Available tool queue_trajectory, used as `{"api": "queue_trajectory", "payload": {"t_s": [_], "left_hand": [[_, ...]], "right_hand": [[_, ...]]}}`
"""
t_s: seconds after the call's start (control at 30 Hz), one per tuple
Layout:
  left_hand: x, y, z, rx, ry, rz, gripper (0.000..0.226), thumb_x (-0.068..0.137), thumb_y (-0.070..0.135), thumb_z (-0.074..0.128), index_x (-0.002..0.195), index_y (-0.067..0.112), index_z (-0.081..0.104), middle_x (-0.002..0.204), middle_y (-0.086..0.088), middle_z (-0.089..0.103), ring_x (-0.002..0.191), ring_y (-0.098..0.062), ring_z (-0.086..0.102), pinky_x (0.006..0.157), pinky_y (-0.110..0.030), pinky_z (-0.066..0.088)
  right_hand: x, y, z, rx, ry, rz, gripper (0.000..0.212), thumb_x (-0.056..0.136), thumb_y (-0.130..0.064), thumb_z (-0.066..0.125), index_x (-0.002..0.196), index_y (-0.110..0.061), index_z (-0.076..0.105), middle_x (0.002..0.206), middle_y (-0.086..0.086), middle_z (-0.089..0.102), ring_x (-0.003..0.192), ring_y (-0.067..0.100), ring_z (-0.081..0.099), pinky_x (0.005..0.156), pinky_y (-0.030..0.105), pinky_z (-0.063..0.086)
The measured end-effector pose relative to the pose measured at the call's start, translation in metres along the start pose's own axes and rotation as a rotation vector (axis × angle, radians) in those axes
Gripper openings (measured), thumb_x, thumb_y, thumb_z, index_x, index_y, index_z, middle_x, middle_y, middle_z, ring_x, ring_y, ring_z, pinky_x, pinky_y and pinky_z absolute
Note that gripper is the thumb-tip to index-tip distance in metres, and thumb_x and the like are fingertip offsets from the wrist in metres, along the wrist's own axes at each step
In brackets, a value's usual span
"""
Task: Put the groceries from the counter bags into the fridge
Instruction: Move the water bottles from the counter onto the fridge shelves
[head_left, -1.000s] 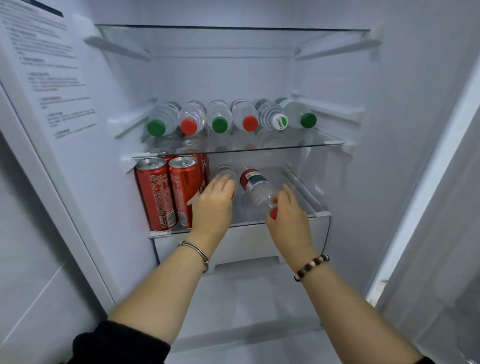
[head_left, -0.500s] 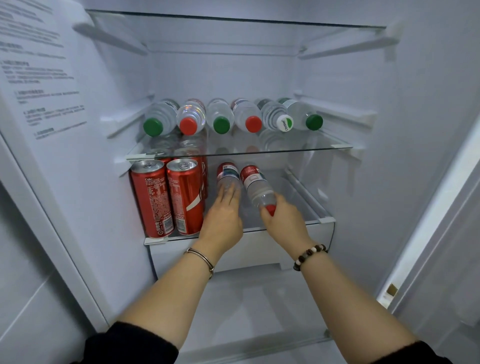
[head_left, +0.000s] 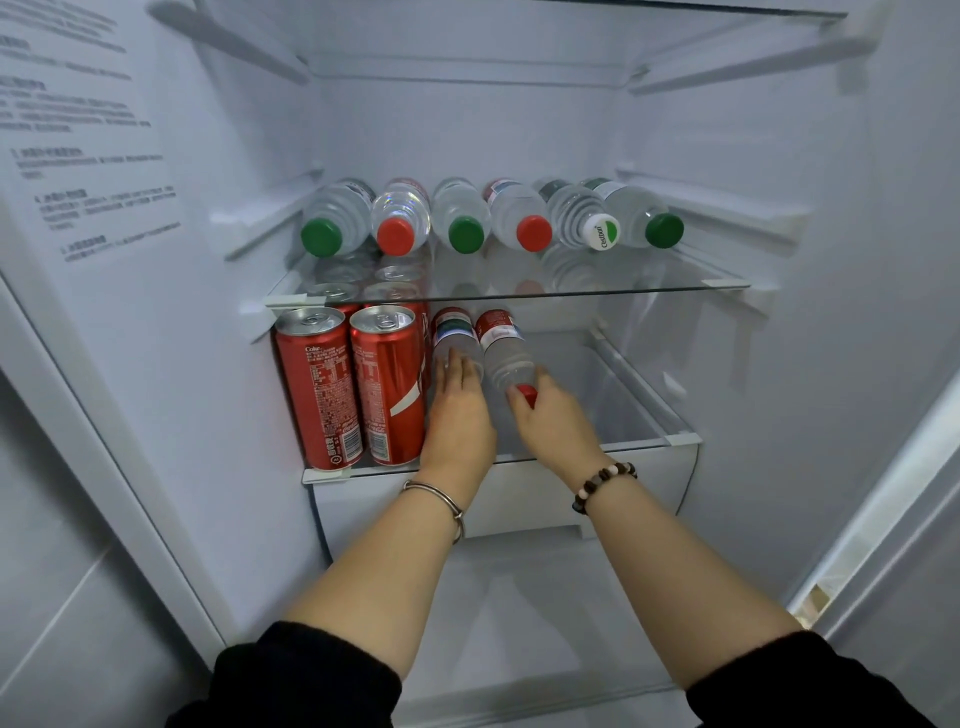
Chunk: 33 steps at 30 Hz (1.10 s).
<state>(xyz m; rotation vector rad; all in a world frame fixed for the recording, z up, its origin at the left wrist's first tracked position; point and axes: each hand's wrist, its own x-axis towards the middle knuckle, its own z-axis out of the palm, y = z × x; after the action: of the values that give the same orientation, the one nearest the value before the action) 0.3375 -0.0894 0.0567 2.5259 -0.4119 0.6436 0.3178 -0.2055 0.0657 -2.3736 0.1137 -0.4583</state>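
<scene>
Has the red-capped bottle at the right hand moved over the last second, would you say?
Yes. The red-capped bottle has slid deeper into the fridge, its cap now farther behind the lower shelf's front edge.

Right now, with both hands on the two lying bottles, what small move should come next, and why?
Probably nudge both bottles deeper: the right hand pinches the red cap of the right bottle, the left hand rests on the left bottle beside the cans, and the shelf extends behind them.
</scene>
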Motion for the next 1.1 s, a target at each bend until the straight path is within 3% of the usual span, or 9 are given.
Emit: {"api": "queue_trajectory", "payload": {"t_s": [0.13, 0.27, 0.43, 0.57, 0.7, 0.83, 0.97, 1.1], "left_hand": [[0.002, -0.001, 0.003, -0.008, -0.015, -0.032, 0.073, 0.083, -0.006, 0.05, 0.147, -0.003, 0.015, 0.156, -0.018, 0.01, 0.146, -0.028, 0.003, 0.119, -0.033, 0.01], [0.002, -0.003, 0.004, -0.025, -0.013, -0.026, 0.074, 0.082, -0.007, 0.053, 0.146, -0.002, 0.017, 0.157, -0.018, 0.01, 0.146, -0.027, 0.002, 0.119, -0.034, 0.011], [-0.002, -0.002, 0.005, -0.091, 0.058, -0.037, 0.065, 0.084, -0.012, 0.045, 0.145, -0.001, 0.025, 0.156, -0.016, 0.015, 0.146, -0.026, 0.007, 0.119, -0.034, 0.013], [-0.002, -0.003, 0.008, -0.077, 0.112, -0.019, 0.059, 0.088, -0.006, 0.046, 0.144, 0.0, 0.028, 0.155, -0.016, 0.02, 0.145, -0.026, 0.012, 0.119, -0.033, 0.014], [-0.006, -0.001, 0.004, -0.062, 0.122, 0.016, 0.047, 0.087, -0.004, 0.044, 0.134, -0.003, 0.044, 0.144, -0.02, 0.039, 0.139, -0.031, 0.03, 0.116, -0.035, 0.023], [-0.017, 0.001, -0.005, 0.003, 0.151, 0.182, 0.051, 0.073, 0.011, 0.033, 0.113, -0.005, 0.06, 0.116, -0.021, 0.061, 0.115, -0.035, 0.055, 0.103, -0.038, 0.039], [-0.028, 0.003, -0.012, 0.053, 0.118, 0.297, 0.048, 0.075, 0.015, 0.039, 0.116, 0.001, 0.06, 0.119, -0.014, 0.06, 0.12, -0.032, 0.05, 0.097, -0.043, 0.044], [-0.048, 0.012, -0.005, 0.024, 0.087, 0.386, 0.043, 0.08, 0.013, 0.05, 0.121, 0.005, 0.059, 0.135, -0.014, 0.052, 0.134, -0.032, 0.037, 0.108, -0.05, 0.031]], "right_hand": [[0.012, 0.001, 0.0, 0.122, -0.07, 0.037, 0.047, 0.094, -0.036, 0.05, 0.133, -0.013, 0.041, 0.114, 0.009, 0.061, 0.103, 0.028, 0.059, 0.079, 0.032, 0.046], [0.016, 0.003, -0.001, 0.196, -0.096, 0.03, 0.065, 0.093, -0.034, 0.053, 0.147, -0.017, 0.022, 0.131, 0.008, 0.054, 0.117, 0.026, 0.054, 0.094, 0.034, 0.044], [0.016, 0.002, -0.003, 0.24, -0.091, 0.016, 0.061, 0.093, -0.028, 0.056, 0.146, -0.017, 0.028, 0.135, 0.009, 0.051, 0.119, 0.023, 0.052, 0.09, 0.026, 0.039], [0.014, 0.003, 0.004, 0.139, -0.033, 0.009, 0.06, 0.094, -0.033, 0.052, 0.146, -0.019, 0.027, 0.133, 0.01, 0.054, 0.118, 0.027, 0.053, 0.095, 0.033, 0.043], [0.011, 0.004, 0.006, 0.107, -0.014, 0.019, 0.062, 0.093, -0.041, 0.051, 0.146, -0.02, 0.028, 0.134, 0.008, 0.054, 0.119, 0.025, 0.053, 0.097, 0.038, 0.046], [-0.002, 0.005, -0.005, 0.194, -0.009, 0.048, 0.05, 0.095, -0.039, 0.049, 0.138, -0.013, 0.043, 0.131, 0.008, 0.056, 0.12, 0.021, 0.053, 0.097, 0.033, 0.043], [-0.031, 0.011, -0.013, 0.151, 0.058, 0.036, 0.045, 0.096, -0.035, 0.048, 0.135, -0.011, 0.047, 0.135, 0.007, 0.053, 0.125, 0.019, 0.048, 0.102, 0.032, 0.039], [-0.077, 0.023, -0.022, 0.061, 0.244, 0.011, 0.039, 0.096, -0.025, 0.048, 0.132, -0.008, 0.049, 0.136, 0.006, 0.05, 0.126, 0.02, 0.045, 0.103, 0.027, 0.034]]}}
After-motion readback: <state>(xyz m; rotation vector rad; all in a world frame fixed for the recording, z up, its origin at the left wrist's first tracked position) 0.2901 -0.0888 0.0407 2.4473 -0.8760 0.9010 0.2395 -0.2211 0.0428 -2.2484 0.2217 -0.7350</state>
